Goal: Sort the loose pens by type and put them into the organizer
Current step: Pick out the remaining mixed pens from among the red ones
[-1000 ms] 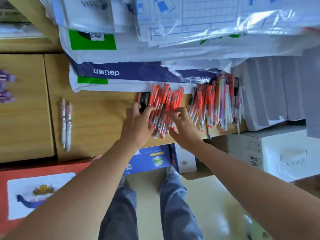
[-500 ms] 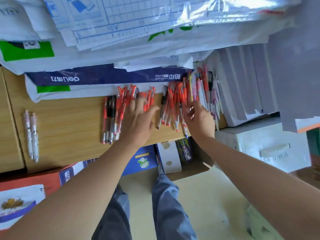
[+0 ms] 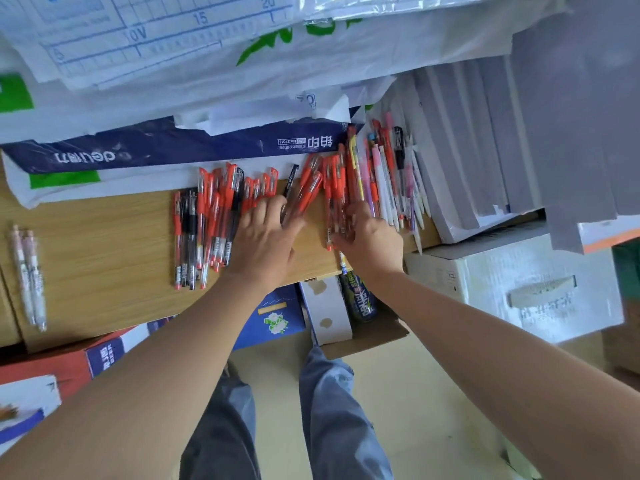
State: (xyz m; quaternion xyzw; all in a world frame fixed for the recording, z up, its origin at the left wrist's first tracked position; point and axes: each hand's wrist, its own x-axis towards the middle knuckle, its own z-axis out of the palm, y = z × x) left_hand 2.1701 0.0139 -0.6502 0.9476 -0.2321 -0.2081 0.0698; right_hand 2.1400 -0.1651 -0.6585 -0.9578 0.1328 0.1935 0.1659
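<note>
On the desk [image 3: 104, 244] at mid-frame, I see the left hand [image 3: 266, 237] flat, fingers spread over red pens [image 3: 221, 202]. The right hand [image 3: 374, 240] rests on mixed pens [image 3: 381, 181] further right; blur hides its grip, so I cannot tell.

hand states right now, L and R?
Left hand: open, fingers flat on the red pens.
Right hand: open, fingers pressing the right pen pile; no grip visible.

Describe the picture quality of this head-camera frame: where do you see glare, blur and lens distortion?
Head view: soft daylight, white glare on the plastic wrap at top; head view: motion blur on the two white pens far left, the red pens sharper; head view: wide-angle stretch swells both forearms toward the lower corners.
</note>
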